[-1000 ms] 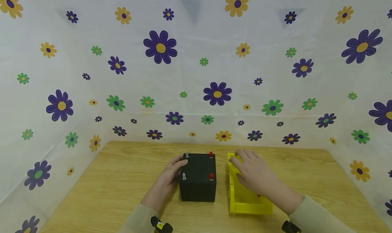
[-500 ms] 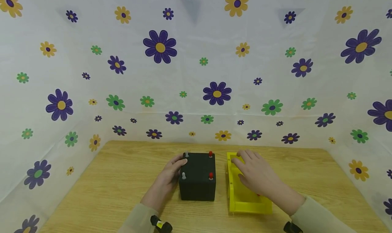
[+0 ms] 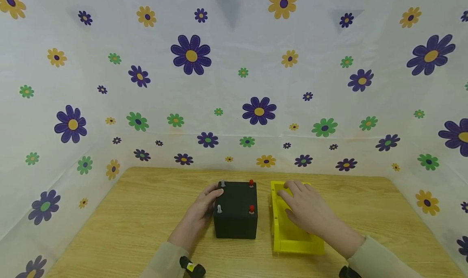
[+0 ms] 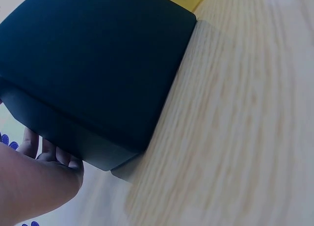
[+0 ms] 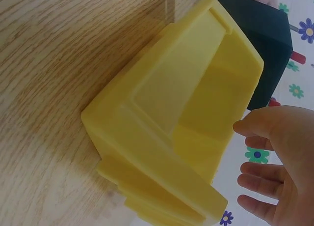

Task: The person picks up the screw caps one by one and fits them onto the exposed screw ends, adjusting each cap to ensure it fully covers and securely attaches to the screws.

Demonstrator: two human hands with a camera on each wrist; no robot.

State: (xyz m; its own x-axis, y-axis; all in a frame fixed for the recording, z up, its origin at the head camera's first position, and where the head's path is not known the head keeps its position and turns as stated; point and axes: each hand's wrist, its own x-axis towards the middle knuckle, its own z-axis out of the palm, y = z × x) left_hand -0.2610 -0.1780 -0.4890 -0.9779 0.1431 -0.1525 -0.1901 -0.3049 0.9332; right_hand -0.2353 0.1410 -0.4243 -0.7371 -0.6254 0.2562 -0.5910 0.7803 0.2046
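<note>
Head, black switch box (image 3: pixel 235 225): on the wooden table (image 3: pixel 146 213), left hand (image 3: pixel 199 209) gripping its left side — thumb on top.
Head, right hand (image 3: pixel 310 209): above the yellow bin (image 3: pixel 297 247), fingers loosely bent, holding nothing.
Left wrist, left hand: fingers against the box.
Right wrist, right hand: fingers parted — near the bin's rim.
</note>
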